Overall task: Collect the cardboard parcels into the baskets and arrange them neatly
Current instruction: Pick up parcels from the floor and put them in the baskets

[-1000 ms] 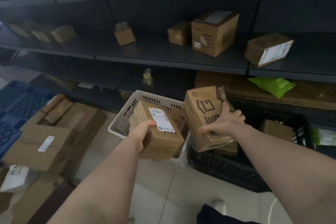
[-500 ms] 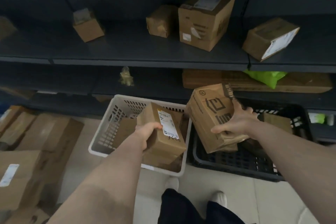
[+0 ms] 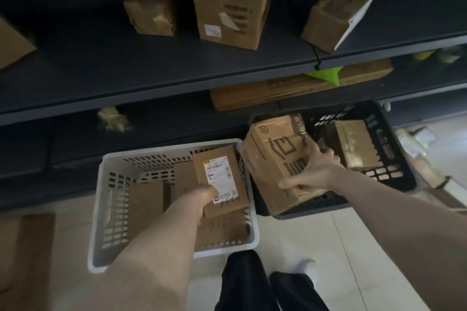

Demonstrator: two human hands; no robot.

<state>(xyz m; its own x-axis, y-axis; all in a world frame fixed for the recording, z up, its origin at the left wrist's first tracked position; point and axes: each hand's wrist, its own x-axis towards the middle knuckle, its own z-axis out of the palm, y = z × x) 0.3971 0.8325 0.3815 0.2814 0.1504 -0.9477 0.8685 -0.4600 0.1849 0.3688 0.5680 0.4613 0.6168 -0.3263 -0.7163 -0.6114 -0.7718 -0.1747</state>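
My left hand [image 3: 202,199] grips a small cardboard parcel with a white shipping label [image 3: 222,179], held inside the right part of the white basket [image 3: 111,184] on the floor. Other flat parcels [image 3: 146,204] lie in that basket. My right hand [image 3: 310,171] holds a larger parcel with black printing [image 3: 273,159], tilted over the left end of the black basket [image 3: 394,159]. Another parcel [image 3: 353,144] stands in the black basket.
Dark shelves [image 3: 177,68] run above the baskets, carrying several cardboard parcels [image 3: 227,2]. A long flat box [image 3: 290,91] and a green bag [image 3: 326,76] lie on the lower shelf. Boxes [image 3: 25,255] sit on the floor at left. My legs and shoes are below.
Both hands have lowered their parcels toward the baskets. The view has tilted down and closer, so the baskets now sit nearer the middle.
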